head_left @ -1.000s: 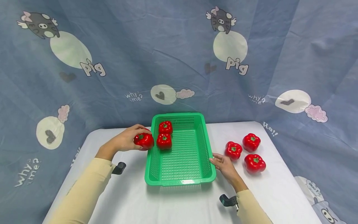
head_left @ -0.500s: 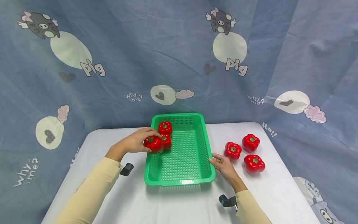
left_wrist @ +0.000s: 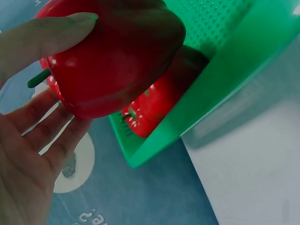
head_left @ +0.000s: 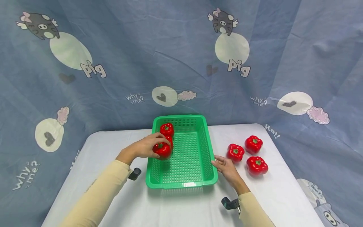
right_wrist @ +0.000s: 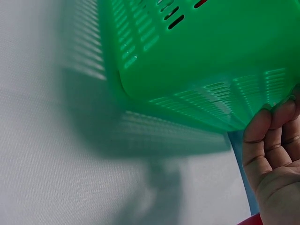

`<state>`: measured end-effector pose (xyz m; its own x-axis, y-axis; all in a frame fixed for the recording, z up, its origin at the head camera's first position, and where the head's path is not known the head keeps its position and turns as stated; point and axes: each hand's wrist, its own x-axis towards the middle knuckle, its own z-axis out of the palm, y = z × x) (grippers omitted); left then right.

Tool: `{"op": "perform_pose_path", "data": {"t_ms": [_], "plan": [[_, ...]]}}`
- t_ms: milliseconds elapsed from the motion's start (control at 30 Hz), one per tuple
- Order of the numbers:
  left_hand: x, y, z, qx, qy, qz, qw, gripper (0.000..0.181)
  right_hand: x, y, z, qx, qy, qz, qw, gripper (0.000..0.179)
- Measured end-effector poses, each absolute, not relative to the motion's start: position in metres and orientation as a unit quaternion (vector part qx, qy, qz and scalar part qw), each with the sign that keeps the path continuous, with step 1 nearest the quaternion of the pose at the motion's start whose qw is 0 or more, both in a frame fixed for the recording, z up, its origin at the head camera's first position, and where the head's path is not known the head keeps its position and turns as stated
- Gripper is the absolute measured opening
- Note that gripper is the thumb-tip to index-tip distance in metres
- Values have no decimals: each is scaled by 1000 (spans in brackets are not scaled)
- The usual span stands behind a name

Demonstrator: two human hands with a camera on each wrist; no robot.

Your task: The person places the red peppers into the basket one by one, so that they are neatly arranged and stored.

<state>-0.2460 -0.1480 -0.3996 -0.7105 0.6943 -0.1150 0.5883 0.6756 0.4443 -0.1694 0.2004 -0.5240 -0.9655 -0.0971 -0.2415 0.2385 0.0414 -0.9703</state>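
My left hand (head_left: 145, 147) grips a glossy red bell pepper (head_left: 162, 150) from the left side, over the left part of a green plastic basket (head_left: 211, 148). In the left wrist view, the thumb lies across the held bell pepper (left_wrist: 117, 61) and the fingers support its other side, by the green stem. Inside the basket, one red bell pepper (head_left: 166, 129) sits in the far left corner. A second bell pepper (head_left: 171, 141) just in front of it is mostly hidden behind the hand. My right hand (head_left: 228, 170) holds the basket's right rim between thumb and fingers.
Three more red bell peppers lie on the white table right of the basket: a near one (head_left: 257, 166), a far one (head_left: 253, 144) and a left one (head_left: 235, 153) close to my right hand. A blue printed cloth (head_left: 181, 63) hangs behind the table (head_left: 127, 201).
My left hand has carried its bell pepper rightward and slightly nearer, from beside the basket's left rim to over its inside. The right hand has stayed at the rim.
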Motion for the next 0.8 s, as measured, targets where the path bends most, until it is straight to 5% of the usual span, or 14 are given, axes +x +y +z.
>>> {"op": "perform_pose_path", "data": {"t_ms": [800], "plan": [[-259, -115, -426, 320, 911, 165, 202, 55, -169, 200, -524, 51, 701, -701, 119, 47]]}}
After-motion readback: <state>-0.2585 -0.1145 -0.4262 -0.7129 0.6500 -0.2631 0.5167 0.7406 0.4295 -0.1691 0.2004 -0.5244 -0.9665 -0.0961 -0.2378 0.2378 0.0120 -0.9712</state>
